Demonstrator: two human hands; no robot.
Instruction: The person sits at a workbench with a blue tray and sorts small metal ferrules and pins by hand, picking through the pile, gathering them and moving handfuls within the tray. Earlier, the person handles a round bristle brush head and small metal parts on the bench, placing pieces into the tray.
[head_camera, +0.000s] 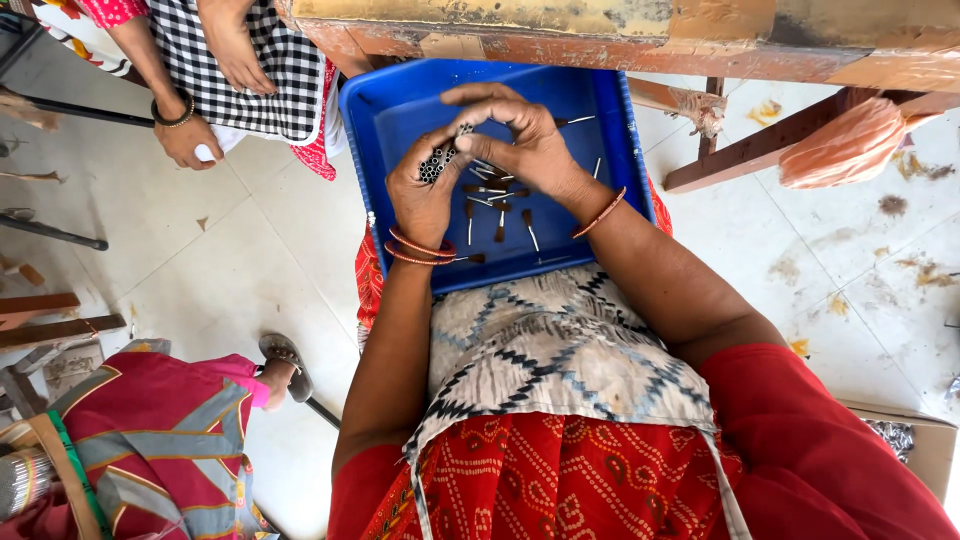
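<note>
**Bundle of small tubes held over a blue tray**

A bundle of thin metal tubes (436, 163) sits between both hands, above the blue tray (380, 120). The left hand (420, 195) has its fingers curled shut around the bundle from below. The right hand (520, 140) arches over it, fingertips pinched on the bundle's upper end. Just beneath the fingers, loose brush tips (500, 215) lie scattered on the tray floor. The tray rests on the lap. Well left of the fingers, another person's hand (185, 140) hangs by a checked cloth (250, 60).
</note>
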